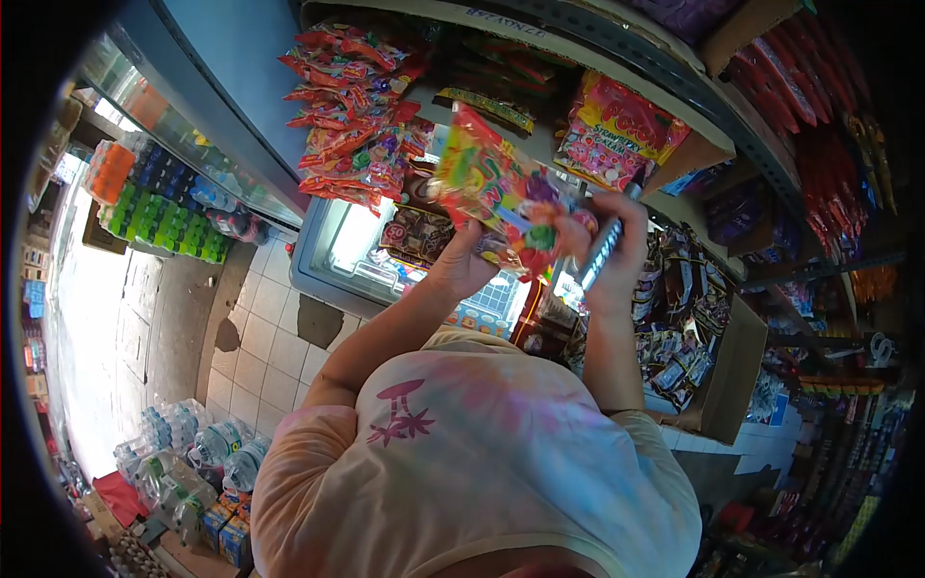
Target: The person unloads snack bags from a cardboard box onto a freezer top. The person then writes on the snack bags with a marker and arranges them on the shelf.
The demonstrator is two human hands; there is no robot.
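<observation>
A colourful candy bag [491, 183], yellow, green and red, is held up in front of the shelf. My left hand [465, 260] grips its lower edge with the thumb on the front. At the bag's right side is my right hand [617, 241], its fingers curled round a dark marker-like pen [602, 252] that points down. Some fingers of the right hand also seem to touch the bag. Behind the bag, a pink candy bag [617, 130] sits on the shelf, and a pile of red candy bags [356, 135] lies to the left.
Below the bag is a lit glass-topped freezer [306, 250]. A cardboard box [737, 371] of dark wrapped sweets stands at the right. Bottle packs [164, 222] are at the left, and water bottles [214, 445] stand lower left. Metal shelving [617, 43] runs overhead.
</observation>
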